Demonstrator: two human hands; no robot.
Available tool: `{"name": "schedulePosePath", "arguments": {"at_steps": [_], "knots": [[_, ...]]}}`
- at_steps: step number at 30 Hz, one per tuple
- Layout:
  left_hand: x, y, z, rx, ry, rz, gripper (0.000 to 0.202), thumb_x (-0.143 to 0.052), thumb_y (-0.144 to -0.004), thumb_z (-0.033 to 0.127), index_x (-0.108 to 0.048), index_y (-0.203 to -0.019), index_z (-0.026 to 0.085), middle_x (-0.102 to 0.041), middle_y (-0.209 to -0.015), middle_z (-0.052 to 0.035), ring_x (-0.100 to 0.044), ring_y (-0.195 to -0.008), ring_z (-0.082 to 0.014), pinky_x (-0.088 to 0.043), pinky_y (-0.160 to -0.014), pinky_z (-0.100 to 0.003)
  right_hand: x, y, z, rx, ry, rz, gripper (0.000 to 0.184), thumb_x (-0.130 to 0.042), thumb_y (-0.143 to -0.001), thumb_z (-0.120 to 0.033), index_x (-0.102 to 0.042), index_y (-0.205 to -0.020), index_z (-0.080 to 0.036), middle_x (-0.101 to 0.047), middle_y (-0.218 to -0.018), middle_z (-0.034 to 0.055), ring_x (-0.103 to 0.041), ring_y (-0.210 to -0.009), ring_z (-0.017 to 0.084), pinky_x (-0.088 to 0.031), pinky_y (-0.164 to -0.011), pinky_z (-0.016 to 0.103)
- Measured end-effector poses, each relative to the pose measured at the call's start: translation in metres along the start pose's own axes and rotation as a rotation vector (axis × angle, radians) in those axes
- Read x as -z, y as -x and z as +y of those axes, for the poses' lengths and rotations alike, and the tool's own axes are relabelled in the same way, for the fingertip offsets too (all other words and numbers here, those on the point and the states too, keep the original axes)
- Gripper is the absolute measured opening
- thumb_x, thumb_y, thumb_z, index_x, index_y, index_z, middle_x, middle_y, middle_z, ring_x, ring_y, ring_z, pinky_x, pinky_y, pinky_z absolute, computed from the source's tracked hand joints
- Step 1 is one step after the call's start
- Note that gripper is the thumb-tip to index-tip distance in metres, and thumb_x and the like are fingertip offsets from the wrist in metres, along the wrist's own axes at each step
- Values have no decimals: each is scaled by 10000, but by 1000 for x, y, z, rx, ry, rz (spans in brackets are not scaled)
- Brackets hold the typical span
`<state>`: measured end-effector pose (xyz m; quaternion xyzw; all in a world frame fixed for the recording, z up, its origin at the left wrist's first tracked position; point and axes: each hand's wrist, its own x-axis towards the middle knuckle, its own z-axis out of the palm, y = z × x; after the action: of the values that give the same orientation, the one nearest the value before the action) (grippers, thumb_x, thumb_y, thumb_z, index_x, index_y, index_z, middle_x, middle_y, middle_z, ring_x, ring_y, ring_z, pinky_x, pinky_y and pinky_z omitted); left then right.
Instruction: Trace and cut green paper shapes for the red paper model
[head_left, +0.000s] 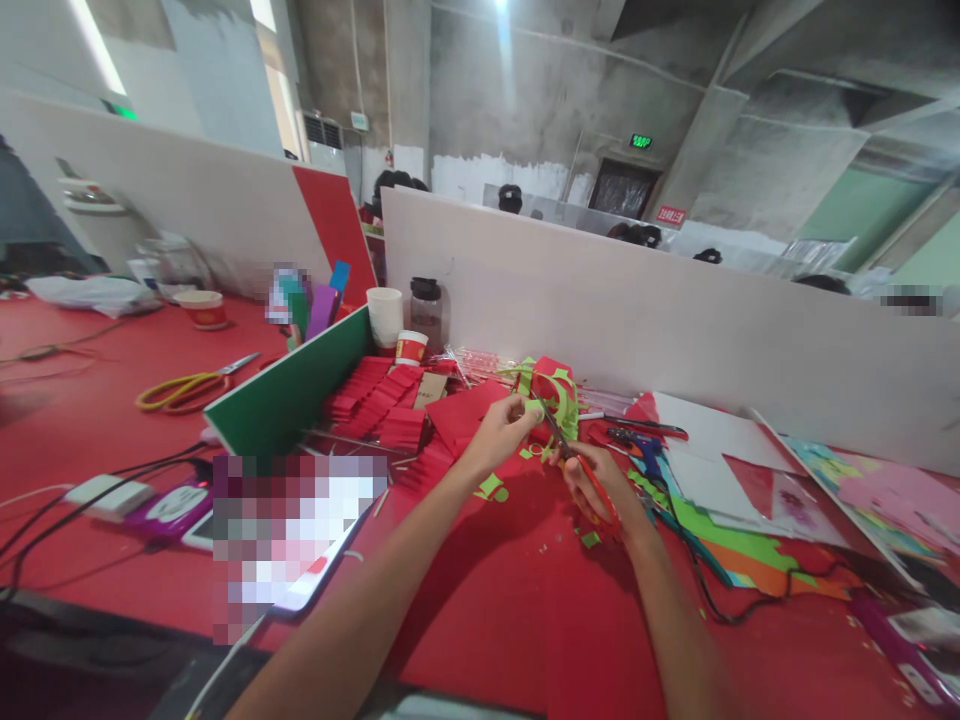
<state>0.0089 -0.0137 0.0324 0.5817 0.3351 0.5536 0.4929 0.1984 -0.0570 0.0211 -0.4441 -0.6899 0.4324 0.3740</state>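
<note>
My left hand (501, 432) pinches a small light-green paper piece (534, 408) above the red table. In my right hand (592, 478) is a pair of scissors (598, 490) with orange-red handles, its fingers wrapped through the loops. The dark blades point up and left, close beside the green paper; whether they touch it I cannot tell. Behind both hands lies a heap of light-green paper strips (564, 398). Green paper scraps (491, 488) rest on the table below my left hand, and another small scrap (590, 540) lies under the scissors.
Stacked red paper pieces (382, 395) lie left of the hands, near paper cups (385, 318) and a dark-lidded bottle (426, 312). A lit tablet (322, 540) is at left front. Coloured sheets (772, 555) and a black cable (697, 580) lie right. Partition boards (637, 290) edge the table.
</note>
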Motion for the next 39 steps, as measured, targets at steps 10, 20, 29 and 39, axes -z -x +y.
{"name": "schedulePosePath", "arguments": {"at_steps": [10,20,29,39], "knots": [[10,0,3,5,-89,-94,317,-610,-836,460,-536,-740,167,-461,-601,50,-447,-542,-88,-351,-518,-204,5,1,4,-31,-21,-39,601,-563,-819,-729,-655,-1017,-168,-376,-529,-63,-291,-374,78,-243,-332,202],[-1,4,5,63,120,-87,360,-712,-749,488,-607,-817,150,-530,-618,32,-433,-521,-78,-361,-533,-224,-3,-3,5,32,16,43,586,-566,-816,-729,-655,-987,-175,-441,-561,-39,-329,-386,85,-274,-350,210],[-4,2,2,42,201,24,342,-672,-785,459,-473,-722,189,-439,-550,76,-385,-443,-51,-298,-468,-200,-7,-3,1,44,31,42,576,-594,-808,-713,-660,-976,-166,-439,-552,-46,-356,-386,83,-304,-366,201],[-3,2,2,-14,145,0,351,-632,-820,479,-473,-714,185,-401,-527,80,-383,-451,-56,-311,-475,-199,-11,-4,10,20,-57,32,650,-553,-801,-760,-628,-1079,-178,-468,-575,-44,-384,-380,84,-326,-339,189]]}}
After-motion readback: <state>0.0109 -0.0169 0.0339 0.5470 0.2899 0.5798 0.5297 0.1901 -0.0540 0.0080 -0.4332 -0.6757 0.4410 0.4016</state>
